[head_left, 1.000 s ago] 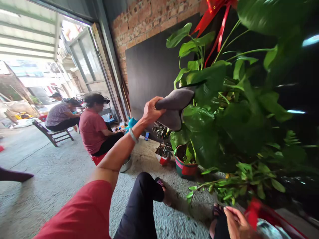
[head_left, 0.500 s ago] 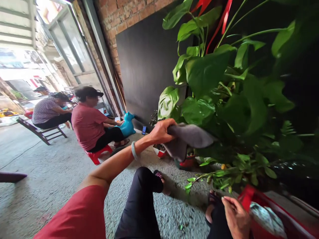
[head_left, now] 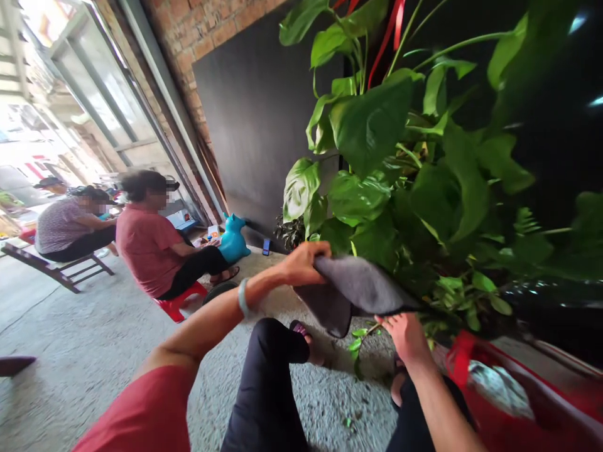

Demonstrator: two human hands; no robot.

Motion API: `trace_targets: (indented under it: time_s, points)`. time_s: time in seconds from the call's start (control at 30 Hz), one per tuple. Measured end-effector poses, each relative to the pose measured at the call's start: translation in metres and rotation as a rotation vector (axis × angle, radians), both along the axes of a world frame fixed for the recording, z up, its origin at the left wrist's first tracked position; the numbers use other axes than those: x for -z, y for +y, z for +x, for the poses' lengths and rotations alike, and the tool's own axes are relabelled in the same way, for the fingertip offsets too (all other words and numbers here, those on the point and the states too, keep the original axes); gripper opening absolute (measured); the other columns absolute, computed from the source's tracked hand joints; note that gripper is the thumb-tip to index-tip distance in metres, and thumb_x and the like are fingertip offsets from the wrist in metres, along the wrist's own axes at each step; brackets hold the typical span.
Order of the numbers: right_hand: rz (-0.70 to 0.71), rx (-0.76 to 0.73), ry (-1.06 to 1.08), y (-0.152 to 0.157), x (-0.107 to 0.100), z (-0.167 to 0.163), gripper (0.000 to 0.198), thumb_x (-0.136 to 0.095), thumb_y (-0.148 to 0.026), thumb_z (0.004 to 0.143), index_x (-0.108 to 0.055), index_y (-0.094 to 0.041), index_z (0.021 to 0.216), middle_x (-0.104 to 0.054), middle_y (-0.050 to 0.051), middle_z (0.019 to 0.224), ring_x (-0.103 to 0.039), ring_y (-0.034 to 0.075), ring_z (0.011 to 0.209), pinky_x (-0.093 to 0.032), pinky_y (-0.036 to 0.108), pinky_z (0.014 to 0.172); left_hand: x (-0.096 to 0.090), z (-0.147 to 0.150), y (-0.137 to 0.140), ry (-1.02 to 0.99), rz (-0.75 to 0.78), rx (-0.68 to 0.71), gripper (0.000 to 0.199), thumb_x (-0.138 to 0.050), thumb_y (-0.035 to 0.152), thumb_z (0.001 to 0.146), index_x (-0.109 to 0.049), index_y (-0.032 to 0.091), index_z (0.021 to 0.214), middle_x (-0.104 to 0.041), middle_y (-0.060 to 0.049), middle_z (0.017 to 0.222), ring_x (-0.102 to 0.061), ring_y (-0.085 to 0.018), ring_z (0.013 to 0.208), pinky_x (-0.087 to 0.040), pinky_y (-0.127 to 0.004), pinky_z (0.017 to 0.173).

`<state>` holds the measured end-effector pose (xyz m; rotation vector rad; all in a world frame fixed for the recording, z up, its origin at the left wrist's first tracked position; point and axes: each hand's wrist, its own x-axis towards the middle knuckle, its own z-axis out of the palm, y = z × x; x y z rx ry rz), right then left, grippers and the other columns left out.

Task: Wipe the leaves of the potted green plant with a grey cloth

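Observation:
My left hand (head_left: pixel 301 263) grips one end of a grey cloth (head_left: pixel 358 292), held low against the leaves of a large green potted plant (head_left: pixel 400 169). My right hand (head_left: pixel 406 334) reaches up from below and touches the cloth's underside, fingers spread. A pale bangle sits on my left wrist. I sit with my knees up in black trousers (head_left: pixel 268 389), sandalled feet on the concrete floor.
A red basin (head_left: pixel 509 402) with something pale in it stands at lower right. A dark board (head_left: pixel 249 125) leans on the brick wall. Two seated people (head_left: pixel 146 242) are at the left, beside a blue toy animal (head_left: pixel 233 242) and a red stool (head_left: pixel 176 301).
My left hand has brought the cloth down from the upper leaves to the plant's lower part. My right hand has risen from beside the basin to the cloth.

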<state>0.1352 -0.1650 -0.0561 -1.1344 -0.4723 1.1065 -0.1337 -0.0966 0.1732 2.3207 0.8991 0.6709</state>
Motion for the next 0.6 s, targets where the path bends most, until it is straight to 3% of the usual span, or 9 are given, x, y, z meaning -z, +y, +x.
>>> trace_targets:
  time_s: [0.07, 0.13, 0.2, 0.27, 0.37, 0.43, 0.53, 0.6]
  points:
    - [0.014, 0.004, 0.094, 0.02, -0.017, 0.001, 0.052, -0.073, -0.078, 0.065, -0.061, -0.031, 0.083, -0.075, 0.003, 0.088, -0.076, 0.028, 0.097, -0.064, 0.047, 0.089, -0.03, -0.006, 0.004, -0.183, 0.067, -0.069, 0.036, -0.083, 0.028, 0.058, -0.055, 0.019, 0.079, -0.052, 0.007, 0.076, -0.048, -0.011, 0.074, -0.038, -0.024, 0.069]
    - [0.029, 0.01, 0.16, 0.036, -0.032, 0.001, 0.051, -0.069, -0.078, 0.069, -0.058, -0.031, 0.083, -0.074, 0.001, 0.086, -0.076, 0.025, 0.096, -0.065, 0.046, 0.089, -0.037, 0.0, 0.014, -0.327, 0.13, -0.186, 0.038, -0.085, 0.029, 0.06, -0.055, 0.019, 0.082, -0.052, 0.007, 0.078, -0.049, -0.012, 0.077, -0.039, -0.024, 0.072]
    - [0.034, 0.009, 0.193, 0.044, -0.042, 0.0, 0.046, -0.073, -0.071, 0.068, -0.056, -0.03, 0.081, -0.073, -0.001, 0.083, -0.075, 0.024, 0.09, -0.065, 0.044, 0.083, -0.016, 0.012, 0.023, -0.321, 0.125, -0.248, 0.036, -0.084, 0.025, 0.061, -0.056, 0.02, 0.083, -0.053, 0.007, 0.079, -0.05, -0.013, 0.077, -0.039, -0.025, 0.072]
    - [0.009, 0.006, 0.192, 0.04, -0.045, -0.003, 0.04, -0.082, -0.057, 0.062, -0.057, -0.029, 0.079, -0.073, -0.003, 0.077, -0.074, 0.022, 0.077, -0.065, 0.038, 0.072, 0.023, 0.023, 0.022, -0.114, 0.013, -0.18, 0.034, -0.082, 0.015, 0.058, -0.056, 0.021, 0.079, -0.053, 0.006, 0.075, -0.05, -0.013, 0.073, -0.037, -0.026, 0.068]
    - [-0.074, -0.008, 0.149, 0.006, -0.042, -0.002, 0.039, -0.09, -0.033, 0.047, -0.063, -0.026, 0.075, -0.074, 0.001, 0.071, -0.07, 0.02, 0.063, -0.06, 0.03, 0.057, 0.076, 0.022, 0.004, 0.285, -0.187, 0.047, 0.04, -0.082, 0.004, 0.048, -0.057, 0.022, 0.073, -0.053, 0.006, 0.07, -0.049, -0.015, 0.069, -0.034, -0.028, 0.064]
    - [-0.13, -0.012, 0.112, -0.031, -0.039, 0.006, 0.044, -0.092, -0.028, 0.041, -0.072, -0.022, 0.08, -0.077, 0.007, 0.075, -0.072, 0.022, 0.064, -0.059, 0.03, 0.055, 0.088, 0.01, -0.007, 0.319, -0.213, 0.143, 0.036, -0.081, 0.008, 0.051, -0.062, 0.022, 0.079, -0.058, 0.005, 0.075, -0.051, -0.016, 0.072, -0.034, -0.028, 0.064]
    - [-0.196, 0.069, 0.051, -0.094, -0.045, 0.033, 0.055, -0.096, -0.033, 0.037, -0.079, -0.017, 0.087, -0.079, 0.013, 0.08, -0.074, 0.024, 0.066, -0.061, 0.03, 0.056, 0.07, -0.012, 0.004, 0.189, -0.189, 0.077, 0.033, -0.079, 0.02, 0.056, -0.065, 0.02, 0.086, -0.062, 0.003, 0.082, -0.057, -0.017, 0.079, -0.04, -0.026, 0.07]
    - [-0.221, 0.21, -0.002, -0.132, -0.054, 0.06, 0.057, -0.097, -0.035, 0.035, -0.078, -0.017, 0.085, -0.079, 0.012, 0.077, -0.074, 0.023, 0.065, -0.061, 0.028, 0.056, 0.051, -0.017, 0.027, 0.061, -0.078, -0.169, 0.035, -0.079, 0.031, 0.058, -0.064, 0.019, 0.088, -0.061, 0.003, 0.081, -0.058, -0.019, 0.08, -0.044, -0.027, 0.073]
